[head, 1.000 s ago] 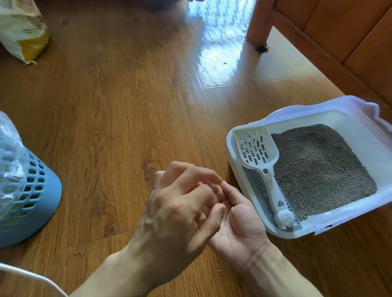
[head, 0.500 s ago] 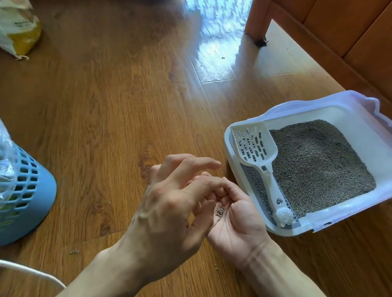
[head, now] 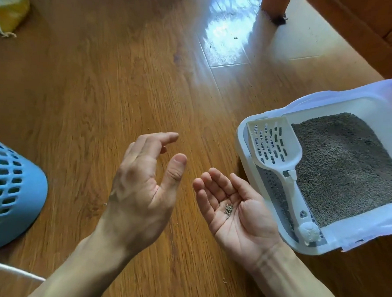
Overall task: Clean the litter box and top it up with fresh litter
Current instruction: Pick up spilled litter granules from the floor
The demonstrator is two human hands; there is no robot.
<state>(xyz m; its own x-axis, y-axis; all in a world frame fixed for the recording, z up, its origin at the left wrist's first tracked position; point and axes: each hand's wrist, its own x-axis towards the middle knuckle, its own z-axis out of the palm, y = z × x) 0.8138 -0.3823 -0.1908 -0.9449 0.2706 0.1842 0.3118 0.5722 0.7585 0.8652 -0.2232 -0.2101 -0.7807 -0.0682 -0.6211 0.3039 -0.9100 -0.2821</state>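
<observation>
A white litter box (head: 244, 155) with a pale lilac rim stands on the wooden floor at the right, holding grey litter (head: 346, 163). A white slotted scoop (head: 278, 157) lies inside along its left edge. My right hand (head: 237, 209) is held palm up just left of the box, with a small clump of litter grains (head: 228, 209) resting in the palm. My left hand (head: 145, 186) hovers to its left, fingers relaxed and apart from the right hand, holding nothing.
A blue perforated bin (head: 8, 195) with a plastic liner stands at the left edge. A yellow and white bag (head: 9, 9) lies at the far left. A wooden furniture leg (head: 273, 7) and panel stand at the back right. A white cable (head: 13, 272) runs along the lower left.
My left hand has lifted off my right palm and moved left. The right palm now lies uncovered with the grains showing.
</observation>
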